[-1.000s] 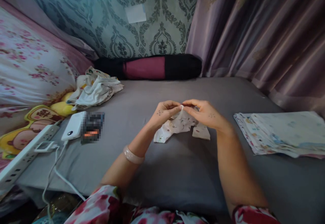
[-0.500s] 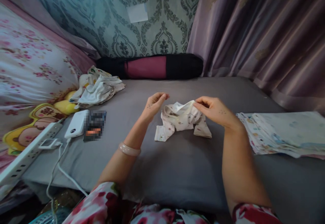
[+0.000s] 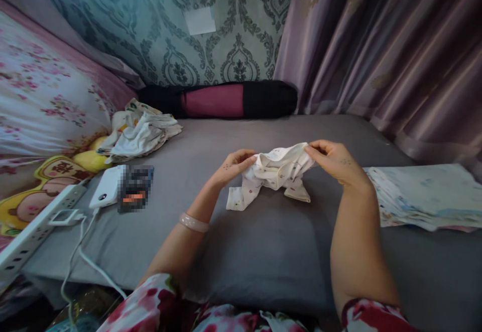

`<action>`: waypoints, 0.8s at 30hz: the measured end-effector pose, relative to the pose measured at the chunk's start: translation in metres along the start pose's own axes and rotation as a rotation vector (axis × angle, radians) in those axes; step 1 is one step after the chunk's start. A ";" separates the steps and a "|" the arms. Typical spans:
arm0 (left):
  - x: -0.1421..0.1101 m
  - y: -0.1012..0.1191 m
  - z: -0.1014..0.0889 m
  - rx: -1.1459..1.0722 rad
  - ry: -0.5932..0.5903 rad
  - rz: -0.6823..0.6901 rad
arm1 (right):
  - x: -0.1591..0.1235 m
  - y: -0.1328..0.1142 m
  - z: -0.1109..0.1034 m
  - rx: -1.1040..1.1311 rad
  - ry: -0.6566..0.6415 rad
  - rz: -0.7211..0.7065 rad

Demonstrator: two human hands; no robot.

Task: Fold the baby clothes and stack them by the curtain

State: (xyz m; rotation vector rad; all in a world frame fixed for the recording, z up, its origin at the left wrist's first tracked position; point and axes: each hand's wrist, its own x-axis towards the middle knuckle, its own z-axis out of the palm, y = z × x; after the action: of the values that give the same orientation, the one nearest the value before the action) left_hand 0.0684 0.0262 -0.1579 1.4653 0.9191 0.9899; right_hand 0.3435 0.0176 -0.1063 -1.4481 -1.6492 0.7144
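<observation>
A small white baby shirt (image 3: 273, 175) with a scattered print is held up between my hands over the grey bed sheet. My left hand (image 3: 236, 165) pinches its upper left edge. At the upper right, the fingers of my right hand (image 3: 329, 158) are closed on the cloth, stretching the neck edge between both hands. The two sleeves hang down toward me, their cuffs touching or just over the sheet. My left fingertips are partly behind the cloth.
Folded cloths (image 3: 425, 194) lie stacked at right. Crumpled white clothes (image 3: 145, 133) sit at the back left, near a yellow cushion (image 3: 56, 191). A white power bank (image 3: 108, 186), a pixelated item (image 3: 135, 189) and a power strip (image 3: 41, 226) are at left. A dark bolster (image 3: 214, 101) lies along the wall.
My left hand has moved right and taken hold of the shirt's left edge. My right hand has shifted right with the cloth, and the neck edge is now pulled wider.
</observation>
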 end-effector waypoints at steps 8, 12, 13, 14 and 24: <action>0.005 0.008 0.016 0.116 0.006 0.140 | 0.004 0.011 -0.004 -0.004 0.096 0.071; 0.005 0.016 0.024 0.253 0.005 0.216 | 0.006 0.018 -0.004 0.027 0.105 0.075; 0.005 0.018 0.026 0.270 0.002 0.223 | 0.007 0.019 -0.004 0.036 0.109 0.078; 0.005 0.020 0.028 0.282 0.002 0.227 | 0.007 0.021 -0.004 0.044 0.112 0.081; 0.002 0.031 0.041 0.266 -0.022 0.153 | 0.009 0.026 -0.006 0.084 0.148 0.122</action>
State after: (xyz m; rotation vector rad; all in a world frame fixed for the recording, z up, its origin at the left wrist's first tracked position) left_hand 0.1078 0.0101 -0.1291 1.7881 0.9617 0.9878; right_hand 0.3619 0.0302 -0.1226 -1.5131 -1.4124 0.7176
